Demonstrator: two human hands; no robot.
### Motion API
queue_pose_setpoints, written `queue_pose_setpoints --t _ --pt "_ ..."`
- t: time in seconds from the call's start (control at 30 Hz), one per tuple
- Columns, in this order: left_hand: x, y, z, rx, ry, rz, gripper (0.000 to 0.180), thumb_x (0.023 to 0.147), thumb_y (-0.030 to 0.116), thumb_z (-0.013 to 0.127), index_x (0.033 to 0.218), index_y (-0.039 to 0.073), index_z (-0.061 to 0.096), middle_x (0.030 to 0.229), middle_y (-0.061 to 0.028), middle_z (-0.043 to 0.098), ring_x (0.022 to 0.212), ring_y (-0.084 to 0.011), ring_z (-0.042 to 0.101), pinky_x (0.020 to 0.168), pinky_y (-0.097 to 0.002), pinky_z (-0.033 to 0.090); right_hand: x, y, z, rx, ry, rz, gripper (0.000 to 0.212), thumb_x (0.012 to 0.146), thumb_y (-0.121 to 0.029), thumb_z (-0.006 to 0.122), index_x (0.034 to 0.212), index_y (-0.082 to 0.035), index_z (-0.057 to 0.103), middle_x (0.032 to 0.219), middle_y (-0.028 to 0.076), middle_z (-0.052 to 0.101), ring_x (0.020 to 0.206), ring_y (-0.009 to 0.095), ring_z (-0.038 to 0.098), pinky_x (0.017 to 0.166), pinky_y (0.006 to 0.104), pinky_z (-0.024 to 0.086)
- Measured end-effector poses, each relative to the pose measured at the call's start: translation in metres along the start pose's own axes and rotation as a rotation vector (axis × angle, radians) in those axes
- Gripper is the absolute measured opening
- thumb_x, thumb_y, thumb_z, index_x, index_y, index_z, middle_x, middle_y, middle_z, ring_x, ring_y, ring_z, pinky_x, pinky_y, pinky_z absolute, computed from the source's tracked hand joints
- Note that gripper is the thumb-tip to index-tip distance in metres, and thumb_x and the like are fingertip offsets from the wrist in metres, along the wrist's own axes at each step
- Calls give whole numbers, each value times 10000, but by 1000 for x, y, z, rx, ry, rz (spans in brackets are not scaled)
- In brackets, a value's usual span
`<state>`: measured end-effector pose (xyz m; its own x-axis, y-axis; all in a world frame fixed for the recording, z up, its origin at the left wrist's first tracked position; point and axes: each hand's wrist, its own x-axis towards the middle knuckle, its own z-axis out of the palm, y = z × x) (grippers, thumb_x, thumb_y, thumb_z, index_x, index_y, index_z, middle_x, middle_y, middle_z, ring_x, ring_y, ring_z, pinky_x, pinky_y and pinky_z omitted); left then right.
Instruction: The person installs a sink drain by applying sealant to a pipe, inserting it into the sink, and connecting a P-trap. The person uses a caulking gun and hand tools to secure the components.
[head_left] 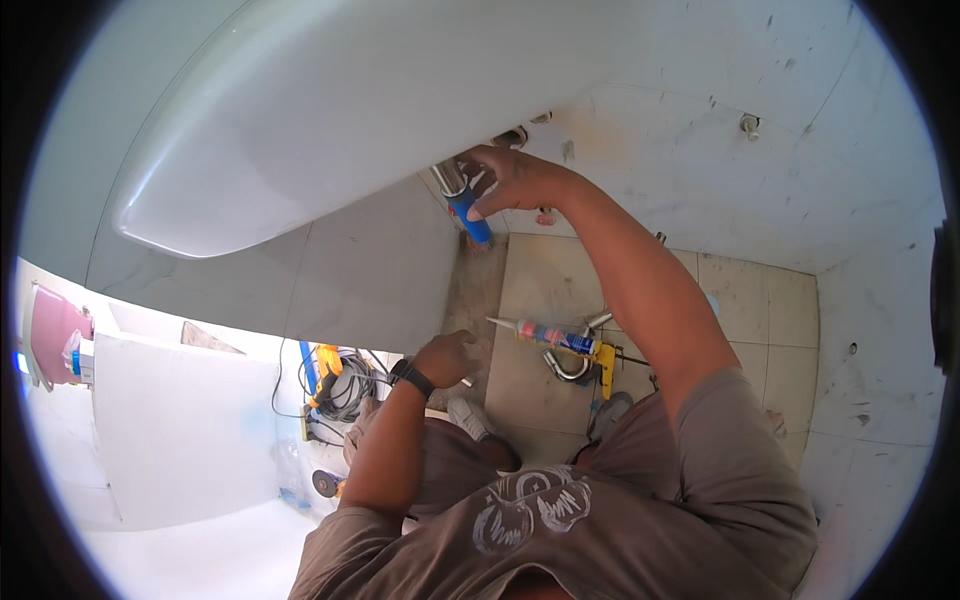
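Under the white washbasin (300,120), my right hand (512,180) is closed around a drain pipe, thumb against its blue lower section (472,218). The chrome upper section (449,178) rises beside my fingers toward the basin's underside. The pipe's lower end reaches the floor near the wall. My left hand (446,360), with a dark band on the wrist, hangs lower, its fingers loosely apart. A small shiny metal end (467,381) shows beside it; I cannot tell whether the hand touches it. To its right lies a yellow caulking gun (606,368) with a sealant cartridge (555,338).
A curved chrome trap pipe (568,368) lies on the tiled floor by my feet. Coiled cable (348,388) and a yellow tool (327,362) are at left, with an angle grinder (326,484) nearer. A wall fitting (750,125) juts out at right.
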<state>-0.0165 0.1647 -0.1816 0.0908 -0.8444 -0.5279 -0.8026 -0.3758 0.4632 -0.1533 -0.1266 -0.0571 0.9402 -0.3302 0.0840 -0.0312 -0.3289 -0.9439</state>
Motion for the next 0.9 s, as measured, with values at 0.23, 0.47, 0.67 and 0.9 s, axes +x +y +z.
queue_pose_setpoints --t 0.23,0.47,0.67,0.9 --pt "12 2 7 -169 58 87 580 887 304 757 1330 -33 592 955 -179 752 835 -274 732 756 -383 574 7 1 -4 -113 -47 1 879 673 -292 865 1440 -39 519 1258 158 680 1095 246 687 973 362 515" --pt "11 7 9 -103 20 89 564 889 296 760 1317 -31 592 936 -176 755 781 -269 731 710 -379 574 5 -1 -8 -236 -72 20 886 707 -266 851 1482 -49 482 1320 162 644 1124 268 671 989 400 534" --pt "10 12 5 -95 5 89 552 885 288 757 1310 -24 594 934 -166 760 794 -287 739 725 -395 582 -16 -23 -5 -254 -51 122 902 742 -233 844 1529 -89 426 1276 260 614 1041 280 674 685 364 586" --pt "7 14 5 -126 42 102 509 879 272 750 1286 -2 613 957 -174 760 851 -314 740 786 -402 573 -30 -28 9 -230 9 179 876 776 -213 826 1536 -94 407 1267 185 604 1023 265 658 617 340 584"
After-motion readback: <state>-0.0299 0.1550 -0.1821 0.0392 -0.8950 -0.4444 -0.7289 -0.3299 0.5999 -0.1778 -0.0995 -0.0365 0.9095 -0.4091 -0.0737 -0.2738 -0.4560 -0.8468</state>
